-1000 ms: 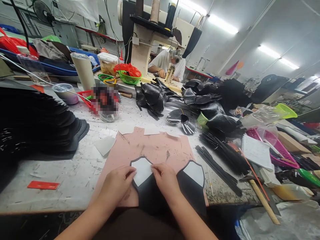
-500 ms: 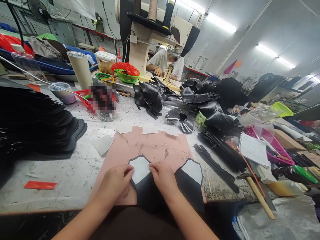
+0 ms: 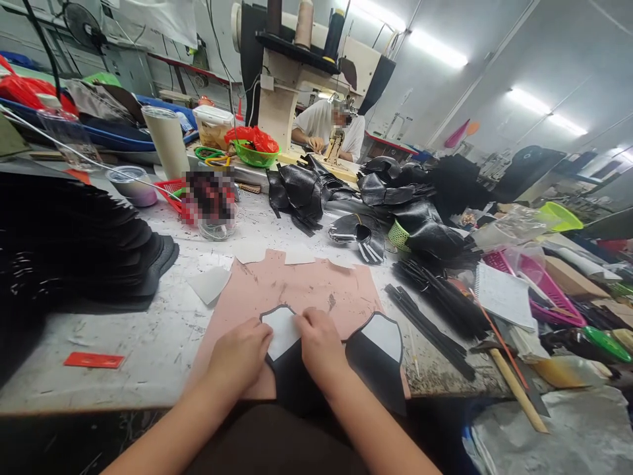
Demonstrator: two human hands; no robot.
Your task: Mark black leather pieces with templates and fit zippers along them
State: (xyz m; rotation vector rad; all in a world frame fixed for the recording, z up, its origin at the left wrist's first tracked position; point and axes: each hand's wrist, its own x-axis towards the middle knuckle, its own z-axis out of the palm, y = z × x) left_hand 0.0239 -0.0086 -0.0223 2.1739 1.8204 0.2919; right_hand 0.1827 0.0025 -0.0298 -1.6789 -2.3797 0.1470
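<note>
A black leather piece (image 3: 291, 379) with a white patch (image 3: 281, 333) at its top lies at the table's front edge, on a pink sheet (image 3: 297, 280). My left hand (image 3: 242, 349) is closed at the patch's left edge, fingers curled under and partly hidden. On the right edge of the same patch, my right hand (image 3: 319, 343) pinches with thumb and fingertips. A second black piece (image 3: 376, 373), shaped alike with its own white patch, lies just right of my right hand.
Stacked black leather (image 3: 99, 251) fills the left side. A red strip (image 3: 93, 360) lies near the front edge. Black strips (image 3: 430, 330) and a hammer (image 3: 519, 389) lie right. Beyond stand leather parts (image 3: 316, 188) and a sewing machine (image 3: 277, 99), with a person (image 3: 316, 125) seated behind it.
My right hand has moved slightly up along the patch's edge, and its fingers are more bunched. The left hand's fingers are more curled. The whole view has shifted a little.
</note>
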